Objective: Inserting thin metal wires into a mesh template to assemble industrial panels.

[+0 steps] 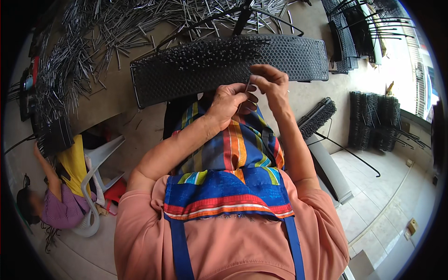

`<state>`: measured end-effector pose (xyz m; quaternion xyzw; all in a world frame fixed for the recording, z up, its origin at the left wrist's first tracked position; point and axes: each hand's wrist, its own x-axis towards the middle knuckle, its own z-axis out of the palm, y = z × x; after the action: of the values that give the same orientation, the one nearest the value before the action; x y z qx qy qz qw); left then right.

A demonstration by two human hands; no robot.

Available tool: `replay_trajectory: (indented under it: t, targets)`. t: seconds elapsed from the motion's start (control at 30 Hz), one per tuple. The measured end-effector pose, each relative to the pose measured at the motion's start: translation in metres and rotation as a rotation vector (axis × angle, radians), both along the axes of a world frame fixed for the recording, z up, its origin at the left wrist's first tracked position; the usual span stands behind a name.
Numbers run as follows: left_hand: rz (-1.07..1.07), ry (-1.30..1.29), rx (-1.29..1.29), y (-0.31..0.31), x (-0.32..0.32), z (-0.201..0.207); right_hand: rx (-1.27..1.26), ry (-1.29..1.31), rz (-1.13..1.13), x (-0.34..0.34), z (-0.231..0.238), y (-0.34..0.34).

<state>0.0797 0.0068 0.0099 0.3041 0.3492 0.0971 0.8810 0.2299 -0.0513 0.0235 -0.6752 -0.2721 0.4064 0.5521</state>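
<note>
Pale tiled floor (359, 200), white plastic chair (95, 217) left, daylight (403, 53) (glaring) upper right

The brown counter (103, 105) is heaped along its far and left parts with thin metallic sticks (123, 21), and single ones are scattered across its bare surface. The pale tiled floor (368, 205) is occupied at right by black bristly bundles (361, 121), at left by a white plastic chair (95, 217).

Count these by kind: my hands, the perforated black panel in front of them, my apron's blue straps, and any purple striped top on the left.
Hands (left hand, right hand): 2
Perforated black panel: 1
Blue apron straps: 2
Purple striped top: 1
Total: 6
</note>
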Motion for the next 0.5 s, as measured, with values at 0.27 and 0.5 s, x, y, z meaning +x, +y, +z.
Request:
replay_trajectory:
  t: [0.27,0.5]
  targets:
    - [0.097,0.092,-0.125,0.014,-0.012,-0.012,0.352,-0.309,-0.312,0.002,-0.006,0.014]
    - [0.124,-0.025,-0.195,0.013,-0.021,-0.029,0.487,-0.829,-0.243,-0.003,-0.005,0.038]
